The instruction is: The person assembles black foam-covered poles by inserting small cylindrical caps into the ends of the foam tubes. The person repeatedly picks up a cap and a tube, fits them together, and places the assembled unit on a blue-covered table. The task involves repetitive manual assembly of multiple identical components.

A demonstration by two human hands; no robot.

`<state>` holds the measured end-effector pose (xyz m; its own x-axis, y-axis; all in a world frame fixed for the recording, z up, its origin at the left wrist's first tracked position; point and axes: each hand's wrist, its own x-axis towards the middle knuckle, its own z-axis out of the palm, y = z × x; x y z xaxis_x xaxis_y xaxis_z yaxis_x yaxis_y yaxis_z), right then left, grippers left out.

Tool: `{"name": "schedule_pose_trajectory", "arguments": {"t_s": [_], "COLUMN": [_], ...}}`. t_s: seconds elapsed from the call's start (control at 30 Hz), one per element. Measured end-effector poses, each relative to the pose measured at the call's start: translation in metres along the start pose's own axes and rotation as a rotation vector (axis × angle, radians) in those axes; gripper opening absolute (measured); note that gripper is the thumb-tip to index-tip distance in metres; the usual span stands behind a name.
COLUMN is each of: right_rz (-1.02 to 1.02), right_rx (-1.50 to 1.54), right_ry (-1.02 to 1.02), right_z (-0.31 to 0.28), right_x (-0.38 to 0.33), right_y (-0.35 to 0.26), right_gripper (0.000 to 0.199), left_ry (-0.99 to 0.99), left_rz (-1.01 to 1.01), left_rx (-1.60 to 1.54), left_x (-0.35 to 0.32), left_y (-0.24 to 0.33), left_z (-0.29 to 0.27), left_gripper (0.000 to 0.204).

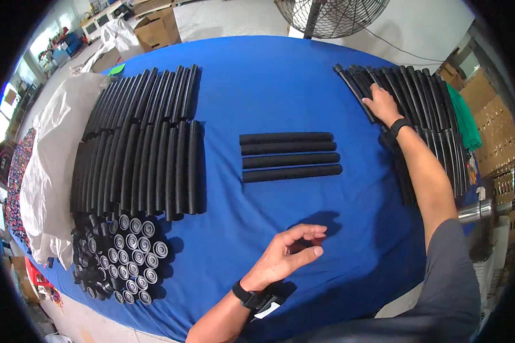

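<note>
My left hand (289, 254) hovers over the near middle of the blue cloth, its fingers loosely bent and apart from the thumb, with nothing in it. At the right, my right hand (383, 106) reaches into a pile of black tubes (409, 94) with thicker, capped-looking far ends. Its thumb and fingers close about one tube near the pile's left side; the grip is partly hidden. Between the hands and farther left, several black tubes (290, 160) lie crosswise, side by side. Each wrist wears a black band.
The blue-covered table (257, 86) also bears two rows of black tubes (137, 166) at the left. Nearer are many round grey-and-black caps (133, 257), beside a white plastic sack (54, 166). A fan (332, 14) stands beyond the far edge; green cloth (463, 120) lies at the right.
</note>
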<state>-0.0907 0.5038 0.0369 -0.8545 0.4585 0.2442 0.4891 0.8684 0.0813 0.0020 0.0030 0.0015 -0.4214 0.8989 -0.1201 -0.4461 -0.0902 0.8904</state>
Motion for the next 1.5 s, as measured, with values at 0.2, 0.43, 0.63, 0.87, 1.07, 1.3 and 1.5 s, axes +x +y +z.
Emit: {"name": "schedule_pose_trajectory", "arguments": {"t_s": [0.2,0.43,0.63,0.87,1.07,1.3,1.5], "right_rz": [-0.025,0.022,0.204,0.219,0.102,0.076,0.193], "right_rx": [-0.003,-0.062,0.054,0.026,-0.041,-0.058,0.108], "right_ry": [-0.082,-0.105,-0.103,-0.197,-0.048,-0.044,-0.202], "right_z": [0.005,0.005,-0.002,-0.003,0.008,0.021,0.012], "right_x": [-0.008,-0.007,-0.006,0.004,-0.008,-0.001,0.013], "right_y": [-0.017,-0.023,-0.023,-0.016,-0.025,-0.019,-0.026], "right_gripper": [0.046,0.039,0.037,0.035,0.039,0.035,0.034], "left_ry": [0.005,-0.003,-0.009,-0.014,-0.013,-0.013,-0.017], "left_rz": [-0.015,-0.004,-0.012,0.002,0.008,-0.01,0.005], "left_rx": [-0.023,-0.005,-0.017,0.013,-0.004,-0.007,0.021], "left_x": [0.0,0.0,-0.001,0.002,0.001,0.0,-0.001], "left_y": [-0.002,-0.004,-0.003,-0.002,-0.006,-0.004,-0.004], "left_z": [0.0,-0.001,-0.001,0.0,-0.001,0.0,-0.002], "left_gripper": [0.043,0.042,0.042,0.043,0.043,0.042,0.043]}}
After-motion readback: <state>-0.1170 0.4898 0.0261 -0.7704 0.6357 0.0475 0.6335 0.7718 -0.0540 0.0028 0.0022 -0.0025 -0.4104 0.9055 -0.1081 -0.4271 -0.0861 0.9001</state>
